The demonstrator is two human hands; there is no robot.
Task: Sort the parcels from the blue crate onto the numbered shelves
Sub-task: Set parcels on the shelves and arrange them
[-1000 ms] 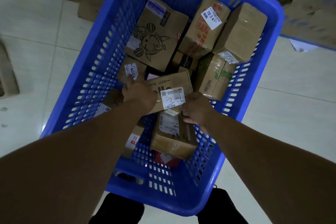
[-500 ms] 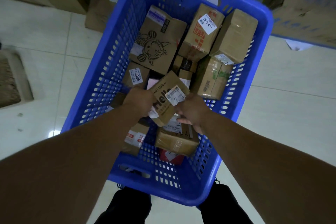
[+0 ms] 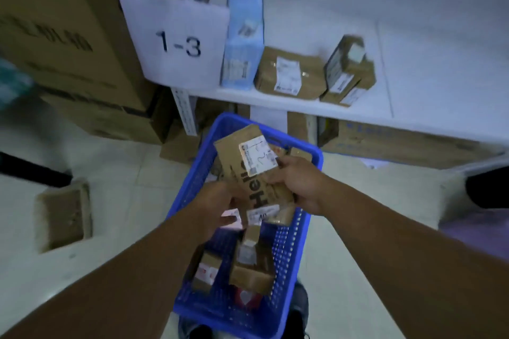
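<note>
While my right hand (image 3: 300,181) is curling round the Hello parcel (image 3: 237,162), holding it tilted above the blue crate (image 3: 192,173), my left hand (image 3: 217,206) is hovering at its lower end; I cannot tell its grip. Several boxes (image 3: 250,272) are waiting in the crate and only a few parcels (image 3: 289,74) are sitting by the front edge of the shelf (image 3: 358,115), so I am judging most sorting undone.

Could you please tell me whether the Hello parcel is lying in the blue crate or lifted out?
Lifted out: the right hand grips the Hello parcel, tilted, above the blue crate.
</note>
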